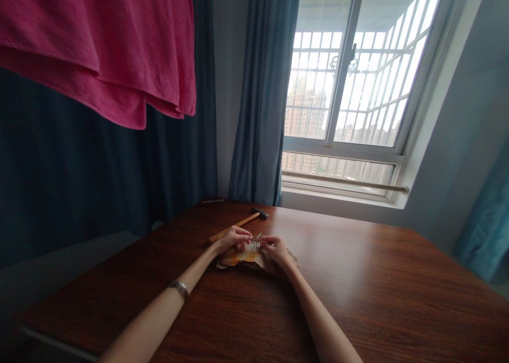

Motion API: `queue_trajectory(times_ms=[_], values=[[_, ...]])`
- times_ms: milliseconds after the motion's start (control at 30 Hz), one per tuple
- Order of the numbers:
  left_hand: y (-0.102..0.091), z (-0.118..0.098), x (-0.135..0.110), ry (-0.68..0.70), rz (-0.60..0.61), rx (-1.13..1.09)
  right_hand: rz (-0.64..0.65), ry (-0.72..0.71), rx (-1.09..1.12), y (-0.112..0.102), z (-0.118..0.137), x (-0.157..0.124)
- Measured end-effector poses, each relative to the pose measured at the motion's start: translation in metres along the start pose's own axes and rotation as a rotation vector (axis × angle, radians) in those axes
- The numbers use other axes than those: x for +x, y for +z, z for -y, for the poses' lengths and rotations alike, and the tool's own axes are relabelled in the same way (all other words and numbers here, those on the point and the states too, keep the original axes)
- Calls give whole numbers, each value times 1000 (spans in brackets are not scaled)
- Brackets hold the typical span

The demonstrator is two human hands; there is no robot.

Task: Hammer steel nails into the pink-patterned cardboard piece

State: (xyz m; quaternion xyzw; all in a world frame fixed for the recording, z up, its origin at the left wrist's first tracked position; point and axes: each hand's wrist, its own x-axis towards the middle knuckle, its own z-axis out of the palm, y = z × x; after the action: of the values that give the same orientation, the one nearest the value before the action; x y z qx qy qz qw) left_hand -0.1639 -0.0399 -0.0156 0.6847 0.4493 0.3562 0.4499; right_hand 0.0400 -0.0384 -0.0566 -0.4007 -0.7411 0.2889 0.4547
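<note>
Head cam: L hand & R hand grips pinch metal pins near hammer.

The board is a small flat piece with an orange, yellow and pale mottled face, and a darker ridged edge shows at its right end. It lies flat on the desk, towards the far side, with its long side running left to right. A cluster of thin metal pins stands up from its top near the far edge, close together, some upright and some leaning. The left hand and right hand rest on the board from either side, and their fingers meet at the pins. Whether they pinch one is too small to tell.
</note>
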Motion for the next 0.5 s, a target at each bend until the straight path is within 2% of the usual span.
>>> queue_trajectory(times_ms=[133,267,500], values=[[1,11,9,-14,-40,7,-8,7,42,0,-3,3],[2,27,19,-50,-94,27,-82,43,67,-1,-9,9],[4,40,30,-120,-200,41,-175,125,-44,3,-16,10]])
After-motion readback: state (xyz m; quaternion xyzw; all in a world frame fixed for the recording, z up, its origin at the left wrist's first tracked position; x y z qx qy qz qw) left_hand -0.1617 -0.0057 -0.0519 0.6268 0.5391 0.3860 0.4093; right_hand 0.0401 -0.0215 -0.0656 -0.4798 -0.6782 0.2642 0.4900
